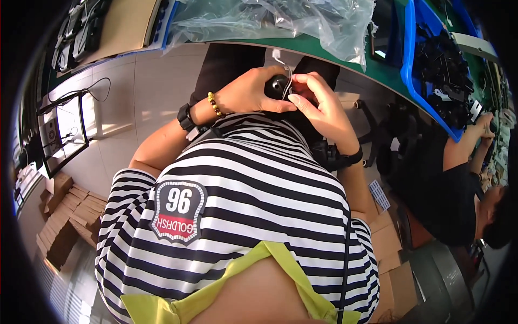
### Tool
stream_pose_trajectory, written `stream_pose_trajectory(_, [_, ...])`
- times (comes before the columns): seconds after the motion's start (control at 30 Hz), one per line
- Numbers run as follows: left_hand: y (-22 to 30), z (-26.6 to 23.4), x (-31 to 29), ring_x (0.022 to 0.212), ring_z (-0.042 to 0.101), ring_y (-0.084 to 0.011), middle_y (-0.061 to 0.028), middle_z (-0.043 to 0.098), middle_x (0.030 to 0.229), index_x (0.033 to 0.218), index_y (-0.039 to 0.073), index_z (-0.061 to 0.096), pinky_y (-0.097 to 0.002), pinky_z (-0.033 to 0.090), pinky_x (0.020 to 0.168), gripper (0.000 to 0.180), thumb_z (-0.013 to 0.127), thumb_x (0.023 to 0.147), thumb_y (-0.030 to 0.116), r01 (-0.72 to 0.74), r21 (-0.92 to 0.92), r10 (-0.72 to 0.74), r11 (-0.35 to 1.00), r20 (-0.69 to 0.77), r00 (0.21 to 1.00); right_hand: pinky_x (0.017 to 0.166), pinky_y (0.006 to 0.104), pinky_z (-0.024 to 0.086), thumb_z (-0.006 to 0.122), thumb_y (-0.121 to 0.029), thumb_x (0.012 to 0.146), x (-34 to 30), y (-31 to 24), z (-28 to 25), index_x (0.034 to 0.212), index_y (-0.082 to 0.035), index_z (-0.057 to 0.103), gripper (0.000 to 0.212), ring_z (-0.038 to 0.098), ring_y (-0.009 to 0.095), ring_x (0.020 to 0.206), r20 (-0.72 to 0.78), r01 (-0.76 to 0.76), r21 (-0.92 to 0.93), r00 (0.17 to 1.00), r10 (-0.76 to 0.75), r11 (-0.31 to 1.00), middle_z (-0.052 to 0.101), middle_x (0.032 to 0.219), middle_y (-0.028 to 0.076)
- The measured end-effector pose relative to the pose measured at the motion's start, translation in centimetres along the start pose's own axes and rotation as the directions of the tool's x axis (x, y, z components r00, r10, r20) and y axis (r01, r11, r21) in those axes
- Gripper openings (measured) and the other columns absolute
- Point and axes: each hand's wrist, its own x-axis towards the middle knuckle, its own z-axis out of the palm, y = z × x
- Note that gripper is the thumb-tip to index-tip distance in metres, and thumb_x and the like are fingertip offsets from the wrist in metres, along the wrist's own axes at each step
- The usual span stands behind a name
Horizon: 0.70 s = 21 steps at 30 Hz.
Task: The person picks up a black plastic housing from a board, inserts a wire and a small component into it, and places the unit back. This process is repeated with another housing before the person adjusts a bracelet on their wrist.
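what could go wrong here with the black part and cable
The left hand holds a rounded black part off the table, so it might slip and fall. The right hand pinches a pale cable; a hard tug could strain it. The white connector near the table edge might catch.

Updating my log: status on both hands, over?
Left hand around black rounded part. Right hand at white cable. Clear plastic beyond, off both hands.

Shirt (264, 189): was striped black and white
Shirt's collar (286, 262): was lime-green
Plug (276, 53) beyond shirt: was white
Bin (408, 56) right of shirt: was blue
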Motion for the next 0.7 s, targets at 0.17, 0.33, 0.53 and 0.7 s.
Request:
stream_pose_trajectory(0.17, [-0.6, 1.3, -0.3, 0.095, 0.069, -0.03, -0.0215, 0.069, 0.102, 0.121, -0.008, 0.059, -0.0357, 0.053, 0.087, 0.073, 0.084, 0.074, 0.042, -0.105, 0.009, 0.106, 0.994, -0.063, 0.992, 0.081, 0.0264, 0.049, 0.067, -0.009, 0.094, -0.1, -0.3, 1.1, 0.11, 0.002, 0.056, 0.022, 0.061, 0.012, 0.09, -0.053, 0.016, -0.19, 0.998, -0.027, 0.982, 0.057, 0.1, 0.005])
stream_pose_trajectory(0.33, [-0.4, 0.6, -0.4, 0.096, 0.069, -0.0297, -0.021, 0.069, 0.103, 0.122, -0.007, 0.059, -0.0352, 0.053, 0.087, 0.071, 0.084, 0.075, 0.04, -0.09, 0.025, 0.09, 0.996, -0.022, 0.996, 0.08, 0.0267, 0.049, 0.068, -0.01, 0.094, -0.4, -0.3, 1.0, 0.11, 0.001, 0.056, 0.023, 0.061, 0.012, 0.089, -0.035, 0.007, -0.101, 0.999, -0.01, 0.995, 0.057, 0.101, 0.005])
stream_pose_trajectory(0.53, [-0.4, 0.9, 0.1, 0.094, 0.068, -0.0301, -0.0195, 0.069, 0.104, 0.122, -0.005, 0.06, -0.036, 0.053, 0.087, 0.066, 0.084, 0.076, 0.036, -0.19, 0.025, 0.191, 0.981, -0.048, 0.98, 0.079, 0.0265, 0.049, 0.069, -0.01, 0.093, 0.0, -0.6, 1.0, 0.11, 0.001, 0.057, 0.024, 0.059, 0.013, 0.086, -0.043, -0.01, -0.105, 0.999, 0.006, 0.994, 0.056, 0.1, 0.004])
stream_pose_trajectory(0.7, [0.3, 0.4, 0.0, 0.093, 0.068, -0.0302, -0.0187, 0.069, 0.103, 0.12, -0.005, 0.06, -0.0362, 0.053, 0.086, 0.064, 0.084, 0.076, 0.035, -0.207, -0.016, 0.207, 0.978, 0.019, 0.978, 0.078, 0.0269, 0.049, 0.069, -0.011, 0.093, -0.1, -1.5, 0.4, 0.111, 0.001, 0.057, 0.025, 0.058, 0.013, 0.084, -0.011, 0.029, -0.144, 0.999, -0.03, 0.989, 0.056, 0.099, 0.004])
